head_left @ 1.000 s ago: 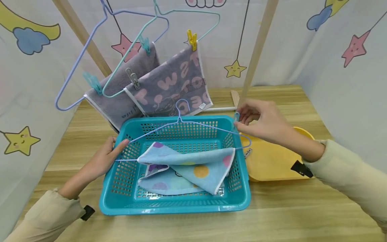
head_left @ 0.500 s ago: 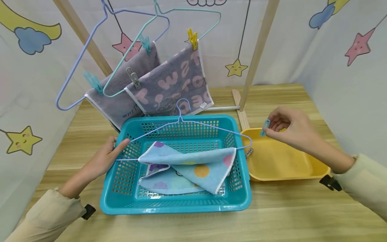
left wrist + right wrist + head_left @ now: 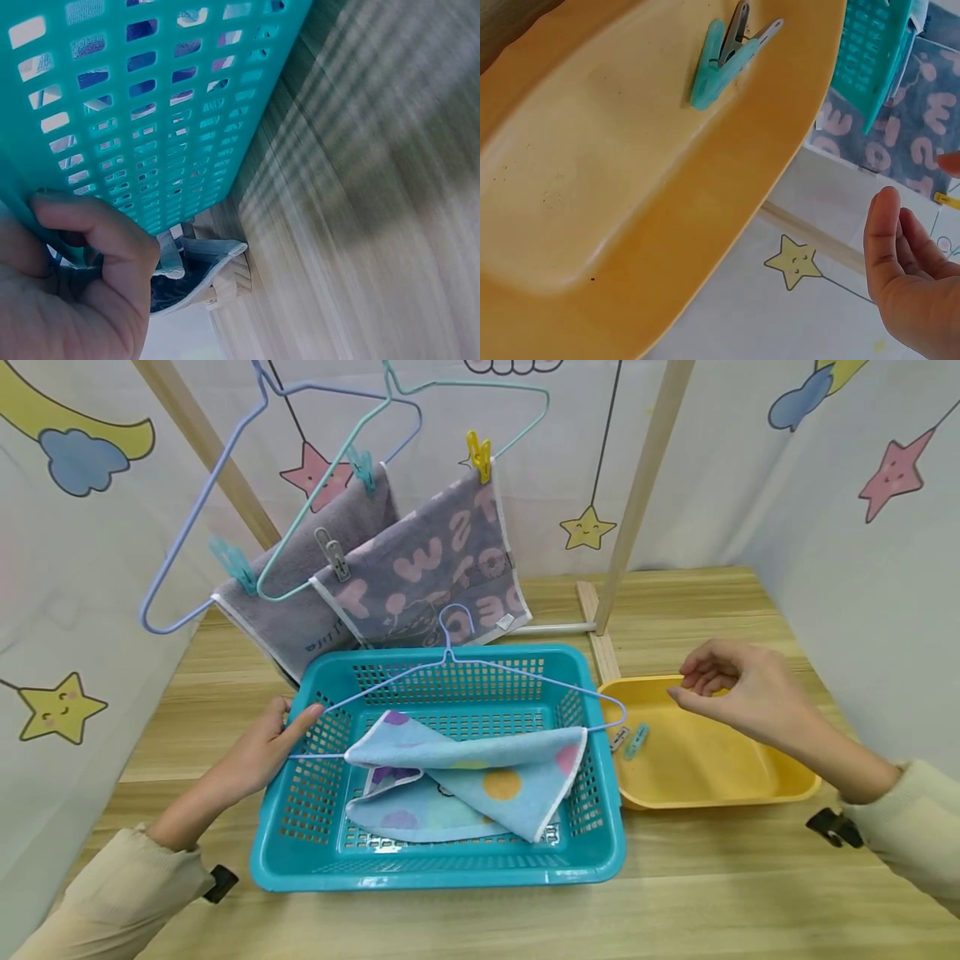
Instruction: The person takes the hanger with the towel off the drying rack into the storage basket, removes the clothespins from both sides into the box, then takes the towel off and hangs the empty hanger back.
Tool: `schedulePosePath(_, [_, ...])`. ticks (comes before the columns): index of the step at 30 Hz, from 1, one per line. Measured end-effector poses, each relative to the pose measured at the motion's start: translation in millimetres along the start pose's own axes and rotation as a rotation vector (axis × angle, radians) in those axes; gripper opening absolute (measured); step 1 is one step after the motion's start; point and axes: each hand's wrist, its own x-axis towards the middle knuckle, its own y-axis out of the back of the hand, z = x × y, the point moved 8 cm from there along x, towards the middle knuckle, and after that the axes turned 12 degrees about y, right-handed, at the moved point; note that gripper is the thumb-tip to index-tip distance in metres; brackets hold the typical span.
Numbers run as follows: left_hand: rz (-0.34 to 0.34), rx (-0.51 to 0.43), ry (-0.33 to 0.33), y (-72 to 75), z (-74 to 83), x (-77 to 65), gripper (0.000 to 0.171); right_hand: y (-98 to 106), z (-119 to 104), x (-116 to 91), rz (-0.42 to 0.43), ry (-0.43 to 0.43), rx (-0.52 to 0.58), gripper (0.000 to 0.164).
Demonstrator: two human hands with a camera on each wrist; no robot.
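My left hand (image 3: 262, 747) grips the left rim of a teal plastic basket (image 3: 442, 881), its fingers curled under the edge in the left wrist view and its thumb by the hanger's arm. Across the basket lies a lilac hanger (image 3: 510, 670), with a blue spotted towel (image 3: 465, 752) draped over its bar. Above the yellow tub (image 3: 697, 768), my right hand (image 3: 750, 693) hovers with loosely bent fingers and holds nothing. Inside the tub are a teal clothespin (image 3: 637, 741) and a grey clothespin (image 3: 619, 739), close together in the right wrist view.
Behind the basket hang two grey towels (image 3: 442, 560) on a lilac-blue hanger (image 3: 183, 527) and a mint hanger (image 3: 360, 431), held by clothespins. A wooden rack post (image 3: 645, 485) stands behind the tub. Patterned curtains enclose the wooden table (image 3: 480, 927).
My right hand has moved right from the hanger's end to over the tub and let go of the teal clothespin, which now lies in it. My left hand has stayed on the basket.
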Motion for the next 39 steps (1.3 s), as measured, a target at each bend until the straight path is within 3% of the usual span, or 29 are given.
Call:
schedulePosePath(14, [0.001, 0.047, -0.021, 4.4, 2.0, -1.5, 0.05, -15.8, -5.7, 3.8, -0.012, 0.065, 0.059, 0.021])
schedulePosePath(25, [-0.008, 0.072, 0.012, 10.3, -2.0, -1.5, 0.051, -19.3, -2.1, 1.6, -0.009, 0.042, 0.057, 0.022])
schedulePosePath(31, [0.024, 0.157, 0.007, 20.8, 1.0, -5.9, 0.051, -18.9, -1.1, 2.0, -0.009, 0.035, 0.073, 0.022])
schedulePosePath(39, [0.128, 0.251, -0.07, 39.3, 25.7, -17.2, 0.038, -18.8, -0.8, 2.6, -0.004, 0.046, 0.085, 0.02])
